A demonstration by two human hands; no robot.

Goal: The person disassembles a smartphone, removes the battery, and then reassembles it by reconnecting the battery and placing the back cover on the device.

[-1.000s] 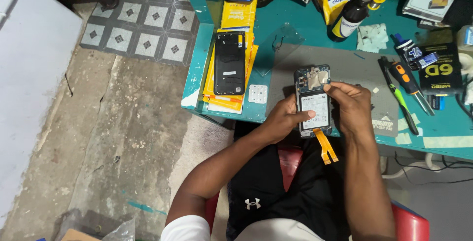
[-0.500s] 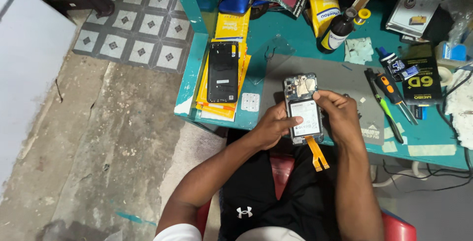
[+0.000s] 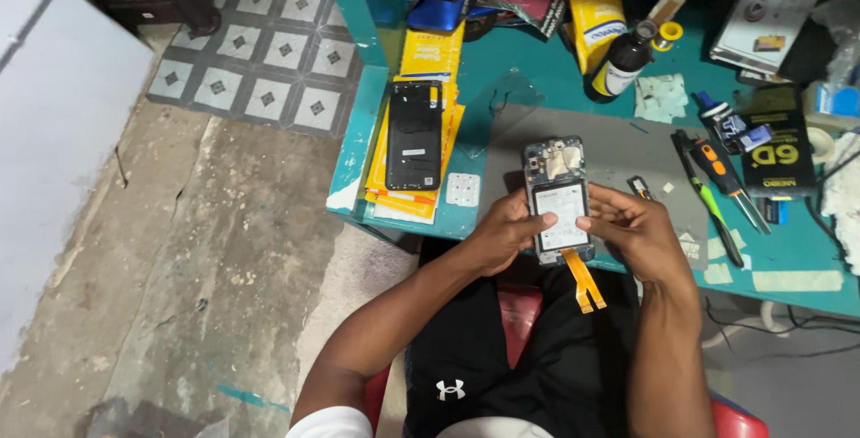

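Both hands grip an opened smartphone point(image 3: 559, 198) at the near edge of the teal workbench point(image 3: 537, 62) — left hand point(image 3: 503, 232) curled on its left side, right hand point(image 3: 638, 230) on its right. An orange flex cable point(image 3: 583, 280) dangles below; the phone's lower edge is hidden by fingers.

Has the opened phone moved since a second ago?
No: the opened phone keeps its gap to the black back cover on its left; the view shifted.

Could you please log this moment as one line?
left hand: holds opened phone | right hand: holds phone, fingertips on battery | orange ribbon cable: hangs below | back cover: on table
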